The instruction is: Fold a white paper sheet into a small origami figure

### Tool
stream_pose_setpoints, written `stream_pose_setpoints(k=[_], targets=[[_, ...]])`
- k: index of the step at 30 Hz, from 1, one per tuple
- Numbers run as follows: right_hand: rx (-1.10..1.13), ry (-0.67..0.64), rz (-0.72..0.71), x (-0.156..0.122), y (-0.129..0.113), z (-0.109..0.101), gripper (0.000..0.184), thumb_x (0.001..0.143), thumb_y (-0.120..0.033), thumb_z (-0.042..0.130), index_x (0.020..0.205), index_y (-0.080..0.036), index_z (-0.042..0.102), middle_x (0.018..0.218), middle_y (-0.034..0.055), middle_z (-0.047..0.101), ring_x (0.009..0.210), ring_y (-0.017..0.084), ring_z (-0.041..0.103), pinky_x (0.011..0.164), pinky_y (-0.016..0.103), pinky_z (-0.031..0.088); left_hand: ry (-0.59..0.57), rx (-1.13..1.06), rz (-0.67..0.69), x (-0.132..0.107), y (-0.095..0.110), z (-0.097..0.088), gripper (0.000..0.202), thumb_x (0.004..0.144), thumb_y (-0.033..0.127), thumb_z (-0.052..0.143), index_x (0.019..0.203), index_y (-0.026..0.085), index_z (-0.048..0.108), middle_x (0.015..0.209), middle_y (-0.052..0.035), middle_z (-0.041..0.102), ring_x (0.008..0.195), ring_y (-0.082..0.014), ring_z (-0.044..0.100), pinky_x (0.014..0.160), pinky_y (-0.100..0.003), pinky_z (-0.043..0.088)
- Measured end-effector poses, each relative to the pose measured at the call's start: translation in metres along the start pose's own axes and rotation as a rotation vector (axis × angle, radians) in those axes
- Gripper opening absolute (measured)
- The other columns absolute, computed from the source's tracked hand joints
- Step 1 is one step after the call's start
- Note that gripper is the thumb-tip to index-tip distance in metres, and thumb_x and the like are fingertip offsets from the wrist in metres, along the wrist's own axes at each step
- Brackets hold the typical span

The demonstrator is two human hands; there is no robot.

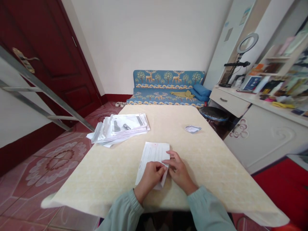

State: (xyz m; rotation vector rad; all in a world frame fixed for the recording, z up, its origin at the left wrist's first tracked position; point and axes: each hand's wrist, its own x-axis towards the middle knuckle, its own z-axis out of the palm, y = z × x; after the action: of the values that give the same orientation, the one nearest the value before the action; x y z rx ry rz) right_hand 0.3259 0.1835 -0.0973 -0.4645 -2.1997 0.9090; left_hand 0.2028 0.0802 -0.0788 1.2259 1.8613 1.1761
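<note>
A white printed paper, with faint lines and a small red mark near its far edge, lies in front of me close to the table's near side. Its lower right part is lifted and bent, so it may be a folded sheet or an envelope; I cannot tell which. My left hand rests over the lower part, its thumb and finger closed on the paper's right edge. Against that same edge, my right hand has its fingers stretched and apart, the fingertips touching the paper. Its thumb is partly hidden.
A stack of papers in clear sleeves with a small dark object on top sits at the table's left. A small clear packet lies at right on the cream tablecloth. A metal ladder leans left; a stool stands right.
</note>
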Motion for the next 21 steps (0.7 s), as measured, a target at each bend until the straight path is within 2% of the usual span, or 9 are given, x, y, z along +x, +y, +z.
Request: stream_pose_setpoints(k=[3,5,7,8,11,13,15,18,21], targets=[[0.037,-0.026,0.000,-0.006,-0.002,-0.004,0.033,0.075,-0.005,0.048,0.082,-0.025,0.074,0.116,0.0069,0.060,0.111,0.020,0.056,0.093,0.037,0.046,0.001,-0.135,0.042,-0.009,-0.001,-0.016,0.026,0.084,0.030,0.049,0.084,0.013,0.069,0.070,-0.0065,0.069,0.063,-0.0157,0.063,0.060,-0.026,0.051],[0.088,-0.015,0.016,-0.012,-0.002,-0.011,0.028,0.077,-0.010,0.050,0.083,-0.025,0.074,0.110,0.0076,0.064,0.106,0.020,0.059,0.091,0.038,0.047,0.086,-0.012,0.178,-0.018,-0.005,-0.034,0.023,0.081,0.018,0.049,0.092,0.017,0.070,0.092,-0.0080,0.070,0.083,-0.0179,0.065,0.071,-0.028,0.054],[0.141,-0.019,0.046,-0.020,-0.002,-0.021,0.025,0.078,-0.014,0.053,0.085,-0.025,0.074,0.109,0.0084,0.066,0.104,0.021,0.060,0.089,0.039,0.048,0.093,0.170,0.331,-0.029,-0.011,-0.054,0.037,0.077,0.007,0.047,0.105,0.021,0.068,0.109,-0.0075,0.066,0.105,-0.0198,0.059,0.094,-0.037,0.049],[0.166,-0.019,0.070,-0.024,-0.002,-0.025,0.023,0.079,-0.016,0.054,0.086,-0.025,0.074,0.108,0.0086,0.067,0.103,0.021,0.061,0.089,0.039,0.049,0.078,0.231,0.375,-0.035,-0.015,-0.062,0.046,0.075,0.004,0.045,0.112,0.022,0.065,0.117,-0.0071,0.063,0.112,-0.0202,0.056,0.101,-0.040,0.045],[0.192,-0.011,0.133,-0.037,-0.002,-0.034,0.021,0.079,-0.021,0.057,0.089,-0.027,0.075,0.107,0.0072,0.069,0.103,0.022,0.061,0.090,0.042,0.049,0.029,0.331,0.413,-0.050,-0.027,-0.075,0.065,0.072,-0.001,0.043,0.130,0.027,0.052,0.138,-0.0052,0.048,0.129,-0.0205,0.043,0.110,-0.044,0.035],[0.137,-0.001,0.132,-0.045,-0.003,-0.035,0.023,0.080,-0.021,0.056,0.090,-0.029,0.075,0.106,0.0054,0.070,0.104,0.022,0.060,0.093,0.045,0.047,-0.001,0.353,0.421,-0.056,-0.032,-0.074,0.067,0.075,0.003,0.048,0.137,0.028,0.045,0.145,-0.0053,0.041,0.136,-0.0226,0.034,0.112,-0.047,0.032],[0.038,0.002,0.119,-0.051,-0.005,-0.033,0.026,0.081,-0.018,0.054,0.090,-0.031,0.075,0.106,0.0041,0.071,0.108,0.023,0.057,0.095,0.048,0.045,-0.034,0.340,0.437,-0.058,-0.037,-0.067,0.060,0.078,0.010,0.055,0.135,0.028,0.048,0.141,-0.0066,0.047,0.135,-0.0246,0.036,0.111,-0.049,0.033],[-0.148,0.011,0.090,-0.059,-0.011,-0.031,0.027,0.080,-0.015,0.055,0.087,-0.031,0.075,0.116,0.0039,0.067,0.121,0.028,0.047,0.098,0.054,0.040,-0.051,0.307,0.470,-0.059,-0.041,-0.057,0.038,0.082,0.014,0.055,0.116,0.028,0.064,0.117,-0.0056,0.067,0.120,-0.0229,0.054,0.107,-0.048,0.038],[-0.245,-0.019,0.034,-0.071,-0.019,-0.031,0.025,0.076,-0.018,0.063,0.096,-0.031,0.073,0.129,0.0037,0.059,0.131,0.029,0.037,0.102,0.055,0.037,-0.028,0.284,0.495,-0.065,-0.041,-0.049,0.026,0.086,0.015,0.052,0.101,0.026,0.070,0.103,-0.0050,0.072,0.104,-0.0196,0.063,0.102,-0.044,0.043]])
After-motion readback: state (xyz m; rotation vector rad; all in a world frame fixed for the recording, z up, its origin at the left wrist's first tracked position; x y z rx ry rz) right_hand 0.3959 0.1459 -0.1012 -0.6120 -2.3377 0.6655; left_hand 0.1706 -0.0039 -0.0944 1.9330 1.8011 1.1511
